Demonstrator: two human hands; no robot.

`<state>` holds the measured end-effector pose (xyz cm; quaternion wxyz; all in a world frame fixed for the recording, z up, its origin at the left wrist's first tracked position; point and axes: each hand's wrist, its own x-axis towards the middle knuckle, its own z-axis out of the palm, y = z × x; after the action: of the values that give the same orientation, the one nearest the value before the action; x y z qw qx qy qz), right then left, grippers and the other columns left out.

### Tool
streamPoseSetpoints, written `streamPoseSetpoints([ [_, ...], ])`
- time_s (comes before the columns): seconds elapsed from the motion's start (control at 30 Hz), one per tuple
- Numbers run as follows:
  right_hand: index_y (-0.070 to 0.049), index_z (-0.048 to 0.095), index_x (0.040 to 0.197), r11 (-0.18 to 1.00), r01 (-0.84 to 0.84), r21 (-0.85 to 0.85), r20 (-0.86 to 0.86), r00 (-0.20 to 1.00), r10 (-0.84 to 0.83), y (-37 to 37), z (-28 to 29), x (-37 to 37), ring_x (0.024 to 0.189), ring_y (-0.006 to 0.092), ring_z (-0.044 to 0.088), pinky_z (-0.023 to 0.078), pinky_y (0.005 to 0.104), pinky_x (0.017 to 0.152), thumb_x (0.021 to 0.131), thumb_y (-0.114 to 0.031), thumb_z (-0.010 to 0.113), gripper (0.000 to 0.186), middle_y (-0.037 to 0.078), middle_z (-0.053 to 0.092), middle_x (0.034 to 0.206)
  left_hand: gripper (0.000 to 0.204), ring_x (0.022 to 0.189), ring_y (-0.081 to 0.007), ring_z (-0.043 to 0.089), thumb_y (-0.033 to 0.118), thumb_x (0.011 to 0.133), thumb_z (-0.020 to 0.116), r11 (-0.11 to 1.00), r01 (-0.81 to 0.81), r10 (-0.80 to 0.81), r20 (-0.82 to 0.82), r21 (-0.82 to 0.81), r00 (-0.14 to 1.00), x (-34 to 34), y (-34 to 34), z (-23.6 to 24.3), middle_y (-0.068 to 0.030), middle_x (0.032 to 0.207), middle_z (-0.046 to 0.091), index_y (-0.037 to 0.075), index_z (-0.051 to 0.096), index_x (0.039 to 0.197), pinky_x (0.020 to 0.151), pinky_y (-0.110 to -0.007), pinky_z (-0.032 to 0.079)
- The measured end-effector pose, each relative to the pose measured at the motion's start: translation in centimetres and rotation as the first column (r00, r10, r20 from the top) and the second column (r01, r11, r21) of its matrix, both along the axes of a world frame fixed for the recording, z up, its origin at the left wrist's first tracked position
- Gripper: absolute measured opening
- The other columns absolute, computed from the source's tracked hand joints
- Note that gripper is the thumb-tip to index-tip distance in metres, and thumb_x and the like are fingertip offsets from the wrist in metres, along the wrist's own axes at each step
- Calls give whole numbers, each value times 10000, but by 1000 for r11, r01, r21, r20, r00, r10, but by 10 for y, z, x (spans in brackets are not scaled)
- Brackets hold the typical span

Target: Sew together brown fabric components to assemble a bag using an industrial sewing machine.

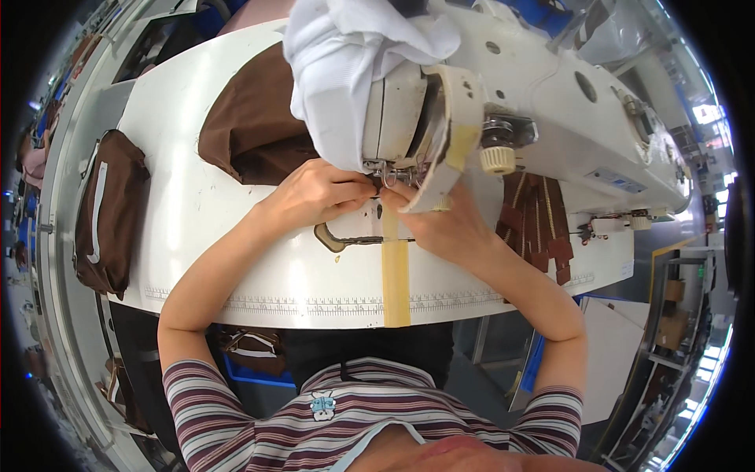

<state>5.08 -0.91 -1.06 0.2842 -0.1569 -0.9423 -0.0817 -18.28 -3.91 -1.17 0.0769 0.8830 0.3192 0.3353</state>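
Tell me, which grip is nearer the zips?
Right. The right grip is a little to the left of the zips; the left grip is farther left, beyond the right one.

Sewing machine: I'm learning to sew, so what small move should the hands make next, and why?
Perhaps smooth the brown cloth slightly: it lies folded just beyond the left hand, while that hand and the right hand are close beside the metal foot.
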Motion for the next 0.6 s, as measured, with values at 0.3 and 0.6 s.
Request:
streamPoseSetpoints([
  [0.3, -62, 647, 659, 925, 24, -379, -141, 987, -83, 8, -14, 4, 835, 210, 552, 462, 387, 705, 528, -63, 632, 132, 2, 624, 735, 250, 747, -256, 633, 15, 649, 729, 997, -75, 78, -138, 25, 987, 2, -5, 30, -83, 841, 664, 40, 719, 898, 638, -359, 529],
  [0.6, -28, 640, 1024, 972, 68, -223, -129, 987, -99, 6, 5, -1, 813, 332, 629, 502, 427, 746, 824, -123, 674, 224, 157, 660, 954, 209, 679, -284, 630, 12, 695, 717, 997, -64, 67, -55, 52, 996, -14, 10, 3, -91, 817, 662, 42, 726, 901, 617, -369, 528],
])
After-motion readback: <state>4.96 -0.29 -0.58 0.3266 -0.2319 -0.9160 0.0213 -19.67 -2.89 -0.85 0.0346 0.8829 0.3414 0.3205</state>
